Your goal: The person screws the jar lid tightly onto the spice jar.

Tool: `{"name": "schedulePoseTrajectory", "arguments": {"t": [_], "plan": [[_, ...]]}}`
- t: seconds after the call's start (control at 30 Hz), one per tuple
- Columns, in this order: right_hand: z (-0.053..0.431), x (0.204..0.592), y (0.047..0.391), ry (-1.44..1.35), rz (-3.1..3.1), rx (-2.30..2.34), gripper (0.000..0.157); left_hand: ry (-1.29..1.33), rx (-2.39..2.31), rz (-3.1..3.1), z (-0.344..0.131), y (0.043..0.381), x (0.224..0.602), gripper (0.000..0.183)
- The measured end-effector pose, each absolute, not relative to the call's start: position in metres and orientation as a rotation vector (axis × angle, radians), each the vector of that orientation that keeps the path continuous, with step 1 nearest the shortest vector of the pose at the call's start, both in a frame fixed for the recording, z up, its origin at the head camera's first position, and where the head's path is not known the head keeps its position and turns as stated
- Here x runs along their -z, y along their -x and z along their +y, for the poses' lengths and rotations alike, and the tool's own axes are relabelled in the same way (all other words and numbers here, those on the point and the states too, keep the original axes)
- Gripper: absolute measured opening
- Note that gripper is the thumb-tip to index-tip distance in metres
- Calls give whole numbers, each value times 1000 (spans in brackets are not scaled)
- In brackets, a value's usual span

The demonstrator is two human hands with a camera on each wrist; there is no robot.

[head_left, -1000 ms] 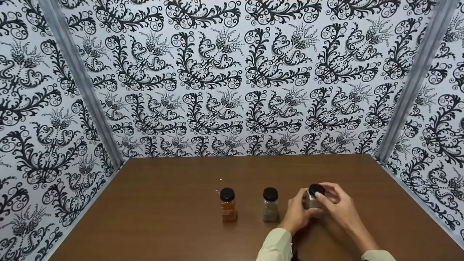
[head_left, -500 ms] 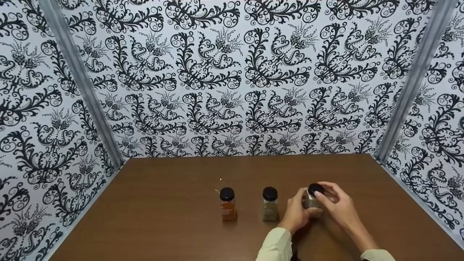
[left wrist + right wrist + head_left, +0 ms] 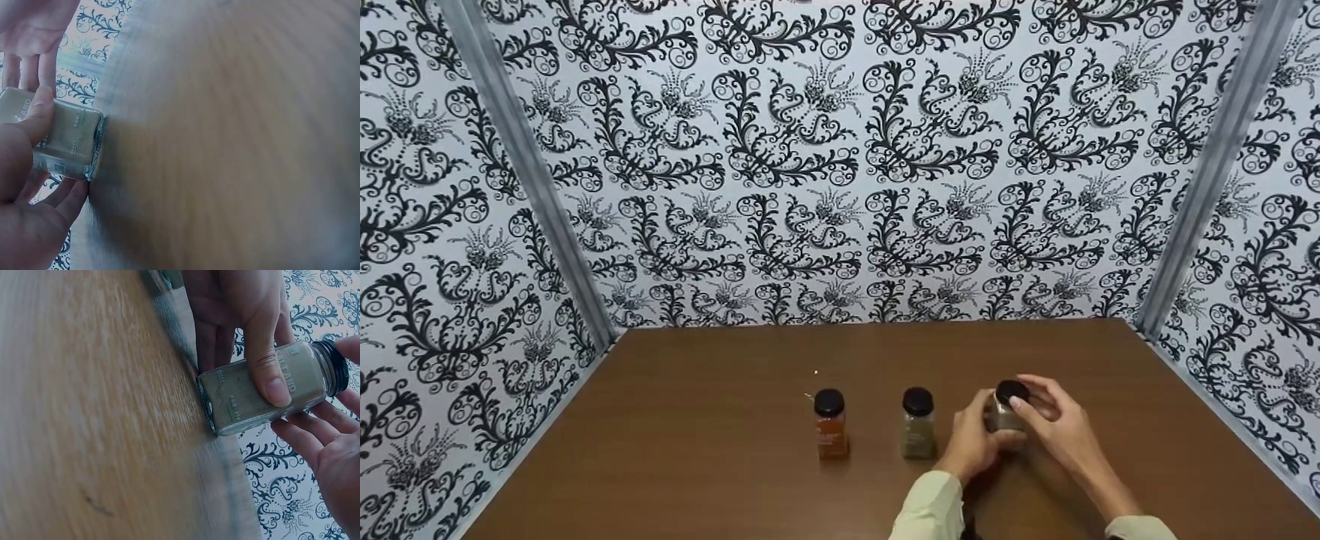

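A small square glass spice jar (image 3: 1008,417) with a black lid (image 3: 333,368) stands on the table at the right, holding a grey-beige powder. My left hand (image 3: 975,441) grips the jar's body, its thumb lying across the printed front in the left wrist view. My right hand (image 3: 1061,424) pinches the lid between thumb and fingers. In the right wrist view the lid sits on the jar's neck, and other fingers of my right hand come close to the glass. Left of my hands stand a spice jar with greenish contents (image 3: 917,436) and one with orange-red contents (image 3: 831,436), both black-lidded.
The brown wooden table (image 3: 697,420) spreads under everything. Walls with a black-and-white scroll pattern (image 3: 810,150) close in the back and both sides, with grey strips (image 3: 1207,180) at the corners. Tiny bright specks (image 3: 816,372) show behind the orange-red jar.
Almost nothing differs. Both hands keep the same hold on the jar, and the other two jars stay in place; the head view shifts very slightly.
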State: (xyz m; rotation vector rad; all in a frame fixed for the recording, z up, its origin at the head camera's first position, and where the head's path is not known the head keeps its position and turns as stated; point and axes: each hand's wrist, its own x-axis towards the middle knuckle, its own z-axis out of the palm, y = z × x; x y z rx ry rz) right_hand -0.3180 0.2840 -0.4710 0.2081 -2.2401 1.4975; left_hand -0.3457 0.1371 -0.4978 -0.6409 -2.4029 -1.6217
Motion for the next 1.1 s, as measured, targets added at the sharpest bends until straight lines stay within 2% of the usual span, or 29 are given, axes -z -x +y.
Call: {"name": "schedulePoseTrajectory", "arguments": {"t": [0.27, 0.53, 0.87, 1.1], "plan": [[283, 471, 317, -223, -2219, -1495, 33, 634, 1631, -2420, 137, 345, 497, 51], [284, 470, 316, -214, -2260, -1509, 37, 635, 1787, -2391, 137, 344, 496, 51], [284, 468, 317, -173, -2296, -1491, 39, 620, 1730, -2409, 135, 343, 494, 51], [284, 471, 318, -185, -2265, -1495, 35, 620, 1719, -2425, 135, 344, 496, 50]]}}
